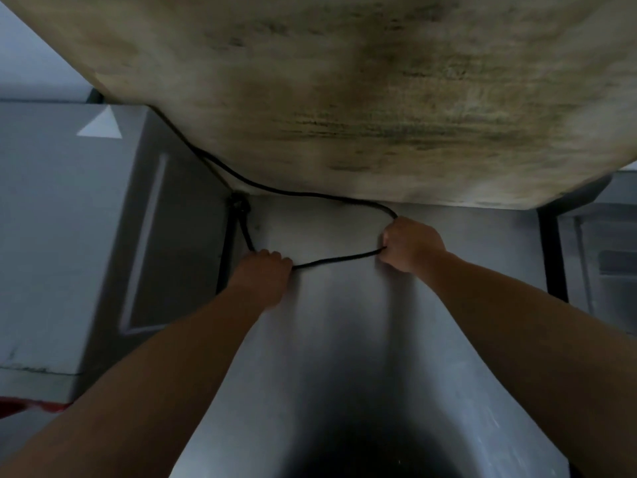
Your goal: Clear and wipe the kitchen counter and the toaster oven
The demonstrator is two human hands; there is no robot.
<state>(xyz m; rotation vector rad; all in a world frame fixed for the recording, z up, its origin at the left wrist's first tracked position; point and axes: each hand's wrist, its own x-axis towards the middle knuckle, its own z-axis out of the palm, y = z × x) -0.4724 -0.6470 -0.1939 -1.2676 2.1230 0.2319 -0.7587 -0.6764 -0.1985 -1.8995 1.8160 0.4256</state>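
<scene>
1. Right now both my hands are on the black power cord point(337, 259): my left hand point(263, 276) is curled round it at one end of a slack span, and my right hand point(410, 244) is closed round it at the other end, where the cord bends back on itself.
2. Beyond my right grip the cord runs away along the foot of the stained wall point(362, 98); beyond my left grip it climbs to a knotted bundle point(239, 205) in the corner.
3. Under both grips lies the grey metal worktop point(344, 339). A grey cabinet point(69, 236) stands off to the left of my left hand.
4. I judge this to be the clearing step: gathering the cord out of the way so the worktop can be wiped. The toaster oven itself is out of view.
5. The next move, I think, calls for folding the span between my grips into a loop and laying it toward the bundle, without tugging hard on the hidden end.
</scene>
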